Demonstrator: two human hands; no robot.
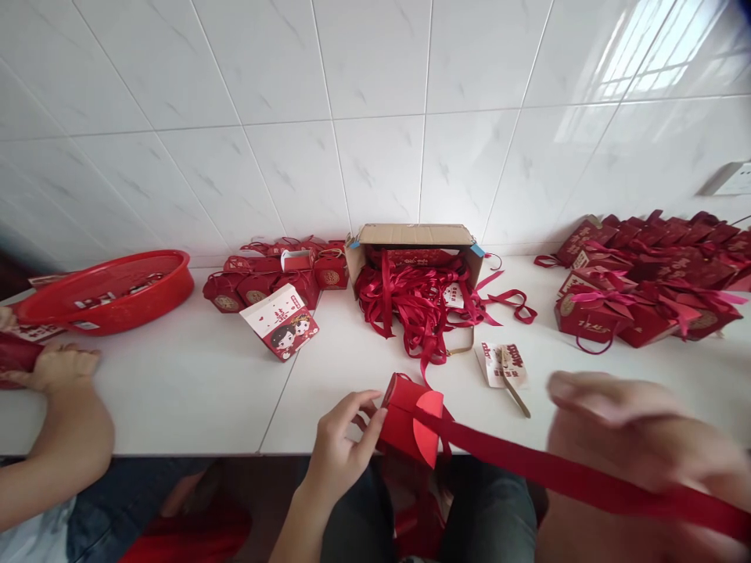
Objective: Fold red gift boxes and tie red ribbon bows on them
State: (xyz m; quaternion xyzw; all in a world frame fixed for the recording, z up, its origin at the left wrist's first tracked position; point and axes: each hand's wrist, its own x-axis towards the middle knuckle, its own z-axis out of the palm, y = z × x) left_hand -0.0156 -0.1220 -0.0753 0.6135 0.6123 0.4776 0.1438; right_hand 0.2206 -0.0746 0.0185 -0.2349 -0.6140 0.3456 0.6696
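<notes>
My left hand grips a small red gift box by its side, thumb and fingers closed on it, at the front edge of the table. A wide dark-red ribbon runs taut from the box towards the lower right. My right hand, smeared by motion, has its fingers curled and pulls the ribbon out sideways. Behind the gift box, a cardboard carton lies with its opening towards me, and a heap of red ribbons spills out of it.
A printed card box stands left of the carton. Finished red boxes with bows crowd the right, others the back left. A card lies under a thin stick. At left are a red basin and another person's arm.
</notes>
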